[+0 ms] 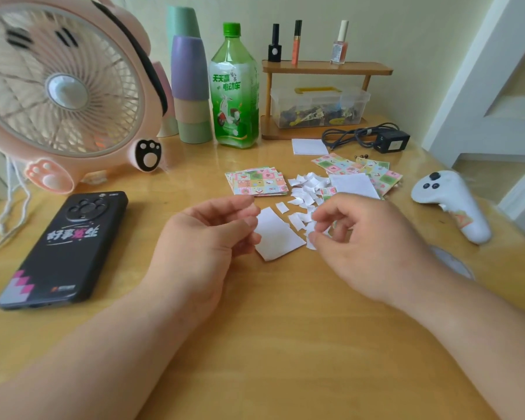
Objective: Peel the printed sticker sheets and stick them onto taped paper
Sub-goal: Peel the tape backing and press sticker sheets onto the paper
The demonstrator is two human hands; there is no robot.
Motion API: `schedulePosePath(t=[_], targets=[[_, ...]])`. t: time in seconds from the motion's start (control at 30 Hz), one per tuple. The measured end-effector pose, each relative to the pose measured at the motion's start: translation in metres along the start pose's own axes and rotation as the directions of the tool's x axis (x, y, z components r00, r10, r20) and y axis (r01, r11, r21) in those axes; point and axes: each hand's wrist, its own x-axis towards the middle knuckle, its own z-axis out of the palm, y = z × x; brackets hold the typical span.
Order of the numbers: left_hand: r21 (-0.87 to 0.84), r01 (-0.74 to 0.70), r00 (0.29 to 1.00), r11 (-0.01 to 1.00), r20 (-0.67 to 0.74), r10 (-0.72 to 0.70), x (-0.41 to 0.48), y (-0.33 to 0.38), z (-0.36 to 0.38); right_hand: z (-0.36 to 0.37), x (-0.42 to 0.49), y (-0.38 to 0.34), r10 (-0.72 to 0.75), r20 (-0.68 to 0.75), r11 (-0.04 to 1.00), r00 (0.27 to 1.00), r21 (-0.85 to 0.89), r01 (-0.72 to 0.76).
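My left hand pinches the left edge of a small white paper square held just above the wooden table. My right hand has its fingers curled beside the square's right edge, pinching a small white scrap. Behind the hands lies a neat stack of printed sticker sheets. A pile of torn white backing scraps sits to its right. More printed sheets lie loose at the back right, with a white sheet on top.
A black phone lies at the left, a pink fan behind it. Stacked cups, a green bottle and a wooden shelf with a plastic box line the back. A charger and a white controller lie right.
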Motion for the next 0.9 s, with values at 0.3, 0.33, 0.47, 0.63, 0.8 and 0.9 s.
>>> schedulePosePath(t=[0.3,0.33,0.47,0.63,0.8,0.9], targets=[[0.391,-0.146,0.987,0.909,-0.002,0.159,0.006,0.006,-0.008,0.011,-0.017,-0.026,-0.173,0.424,0.856,0.889,-0.382,0.349],[0.418,-0.167,0.983,0.893,0.003,0.182,0.006,0.006,-0.007,0.01,-0.018,-0.028,-0.176,0.443,0.855,0.879,-0.374,0.36],[0.425,-0.203,0.973,0.882,-0.012,0.23,0.007,0.007,-0.008,0.007,-0.02,-0.027,-0.197,0.45,0.861,0.871,-0.345,0.374],[0.328,-0.118,0.985,0.937,-0.083,0.153,0.007,0.005,-0.005,0.022,-0.013,-0.026,-0.249,0.196,0.882,0.948,-0.36,0.306],[0.392,-0.13,0.968,0.911,-0.147,0.202,0.009,0.007,-0.008,0.029,-0.011,-0.039,-0.15,0.213,0.847,0.966,-0.476,0.236],[0.384,-0.103,0.97,0.918,-0.165,0.178,0.01,0.007,-0.011,0.029,-0.007,-0.057,-0.109,0.252,0.798,0.962,-0.555,0.236]])
